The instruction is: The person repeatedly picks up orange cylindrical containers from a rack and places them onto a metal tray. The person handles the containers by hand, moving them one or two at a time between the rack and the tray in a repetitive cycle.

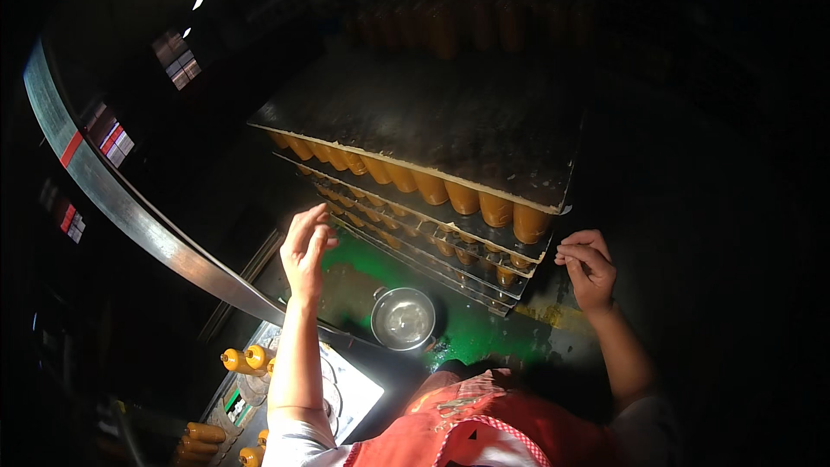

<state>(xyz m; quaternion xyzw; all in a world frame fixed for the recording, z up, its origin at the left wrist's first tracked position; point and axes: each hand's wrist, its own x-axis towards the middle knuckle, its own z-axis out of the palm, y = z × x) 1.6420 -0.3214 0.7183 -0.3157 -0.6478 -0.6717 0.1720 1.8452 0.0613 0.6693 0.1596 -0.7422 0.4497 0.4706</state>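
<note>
My left hand (307, 246) is raised beside the left end of a stack of dark boards, with its fingers half bent and apart, holding nothing that I can see. My right hand (590, 270) is held off the stack's near right corner. Its fingers curl loosely, the thumb a little apart, and nothing shows in them. A dark flat board (415, 121) with a pale edge tops the stack. Under it stands a row of orange cylindrical jars or bottles (462, 197). More orange containers (445, 246) sit between the lower boards. Neither hand appears to touch the stack.
On the wet green floor (346, 259) stands a round metal pot (403, 318) with shiny liquid or glare inside. A curved-looking metal rail (164, 233) runs along the left. Orange bottles (245, 360) stand on a worktop at lower left. Further orange containers (441, 26) show dimly at the back.
</note>
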